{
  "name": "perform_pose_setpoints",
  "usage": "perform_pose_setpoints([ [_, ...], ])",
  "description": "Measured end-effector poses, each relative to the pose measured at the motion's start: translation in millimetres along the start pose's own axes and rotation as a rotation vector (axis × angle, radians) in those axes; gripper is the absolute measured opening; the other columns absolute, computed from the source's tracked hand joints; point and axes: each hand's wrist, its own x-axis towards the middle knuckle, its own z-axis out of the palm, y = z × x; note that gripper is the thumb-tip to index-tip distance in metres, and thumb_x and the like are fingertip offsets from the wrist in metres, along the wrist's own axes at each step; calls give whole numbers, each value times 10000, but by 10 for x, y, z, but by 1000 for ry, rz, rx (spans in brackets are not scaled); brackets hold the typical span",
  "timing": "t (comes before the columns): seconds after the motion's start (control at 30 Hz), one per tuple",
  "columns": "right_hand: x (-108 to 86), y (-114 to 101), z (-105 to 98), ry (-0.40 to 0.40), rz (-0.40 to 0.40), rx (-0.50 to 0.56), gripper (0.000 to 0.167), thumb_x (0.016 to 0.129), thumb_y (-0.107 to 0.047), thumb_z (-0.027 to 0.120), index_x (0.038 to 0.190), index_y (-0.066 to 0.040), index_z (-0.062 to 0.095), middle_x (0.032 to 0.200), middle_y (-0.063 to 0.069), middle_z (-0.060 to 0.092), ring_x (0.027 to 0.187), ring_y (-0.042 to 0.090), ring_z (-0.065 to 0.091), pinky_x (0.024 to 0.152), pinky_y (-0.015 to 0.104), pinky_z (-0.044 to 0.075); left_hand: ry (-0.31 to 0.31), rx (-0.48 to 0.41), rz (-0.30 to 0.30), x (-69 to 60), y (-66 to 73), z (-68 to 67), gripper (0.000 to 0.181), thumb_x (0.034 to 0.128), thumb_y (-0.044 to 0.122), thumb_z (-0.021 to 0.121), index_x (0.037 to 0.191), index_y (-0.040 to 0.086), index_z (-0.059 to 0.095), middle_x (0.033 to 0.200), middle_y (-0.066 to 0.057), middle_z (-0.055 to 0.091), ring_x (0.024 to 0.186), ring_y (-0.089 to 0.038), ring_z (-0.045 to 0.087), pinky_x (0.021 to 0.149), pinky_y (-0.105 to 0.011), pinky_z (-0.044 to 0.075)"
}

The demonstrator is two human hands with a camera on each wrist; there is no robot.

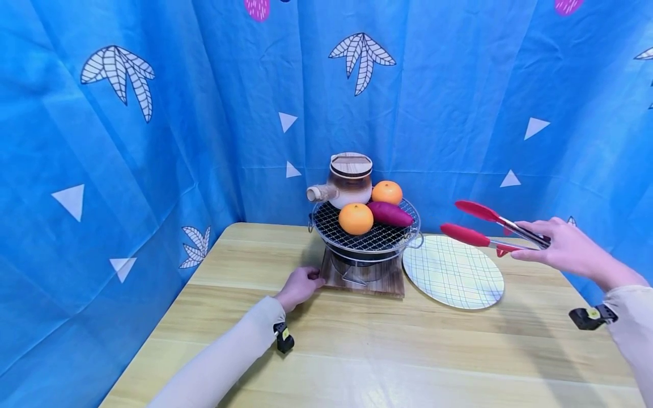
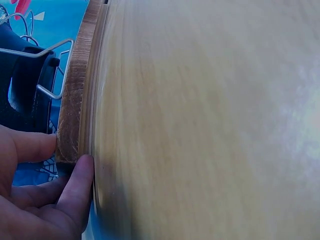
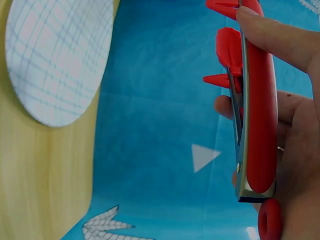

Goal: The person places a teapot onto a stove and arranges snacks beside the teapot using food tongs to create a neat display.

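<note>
At the near left corner of a dark wooden board (image 1: 390, 285), my left hand (image 1: 298, 288) pinches its edge; the thumb (image 2: 37, 146) lies on one side and the fingers on the other in the left wrist view. On the board stands a small stove with a round wire grill rack (image 1: 380, 241). The rack bears a clay teapot (image 1: 353, 190) with a wooden lid, an orange (image 1: 356, 219), a second orange (image 1: 387, 192) and a purple sweet potato (image 1: 390, 214). My right hand (image 1: 571, 249) holds red-tipped tongs (image 1: 466, 233) in the air, their arms spread with nothing between the tips.
A round plate (image 1: 454, 272) with a checked pattern lies right of the stove, below the tongs. The light wooden table (image 1: 357, 345) reaches toward me. Blue curtains (image 1: 444, 113) with white leaves hang behind the table and along its left side.
</note>
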Motion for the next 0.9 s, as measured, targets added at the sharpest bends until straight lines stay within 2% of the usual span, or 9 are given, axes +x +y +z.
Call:
perform_pose_setpoints([
  [0.1,-28,101,45,8,-1,-11,973,793,-580,783,1462,42,448,1267,367,499,1058,438,399,600,384,465,3,1,-2,-3,2,0,302,917,144,705,1175,-12,683,1175,-170,695,1103,-324,633,1000,-485,499],
  [0.23,-74,228,100,-2,15,-18,1008,785,-584,788,1461,69,423,1362,437,427,1134,552,358,658,584,528,3,4,-2,-9,-3,-4,295,916,151,706,1166,-3,689,1170,-162,699,1102,-321,634,1001,-488,498],
  [0.3,-98,289,130,-12,23,-16,1021,782,-582,791,1462,78,410,1377,453,394,1147,580,344,672,626,529,2,10,7,-4,-6,-4,292,914,151,707,1161,-5,690,1161,-161,702,1090,-315,639,991,-488,503],
  [0.4,-133,368,179,-8,18,-16,1006,787,-555,802,1457,87,413,1315,436,470,1040,500,447,614,514,535,-1,10,15,-3,-5,-5,283,914,149,707,1150,-7,694,1144,-156,707,1069,-303,643,980,-482,509],
  [0.5,-164,421,226,-18,12,-11,979,803,-517,804,1458,93,407,1038,320,587,840,344,497,554,361,460,-1,10,18,-3,-8,-7,269,915,150,705,1136,-2,699,1126,-149,712,1049,-290,646,971,-475,513],
  [0.57,-188,452,264,-22,11,-10,974,806,-509,802,1460,93,404,956,225,601,739,243,464,524,306,384,-1,9,17,-4,-9,-8,264,915,150,705,1132,0,701,1122,-147,713,1046,-288,646,970,-474,513],
  [0.67,-225,508,324,-32,15,-13,969,816,-503,793,1472,86,391,854,117,555,598,175,402,486,288,345,-3,10,13,2,-12,-4,266,916,153,706,1134,1,699,1120,-144,711,1040,-283,645,963,-471,517],
  [0.73,-243,550,361,-33,14,-11,971,819,-503,791,1476,83,383,902,135,581,572,163,388,479,286,340,-7,6,10,9,-16,-1,276,914,153,707,1143,-2,694,1126,-146,709,1041,-284,646,959,-471,520],
  [0.9,-268,639,441,-63,17,4,967,834,-486,782,1502,64,350,735,36,478,497,138,355,469,284,326,-12,-5,7,15,-29,0,302,914,150,708,1169,-10,685,1158,-157,703,1078,-303,643,986,-481,510],
])
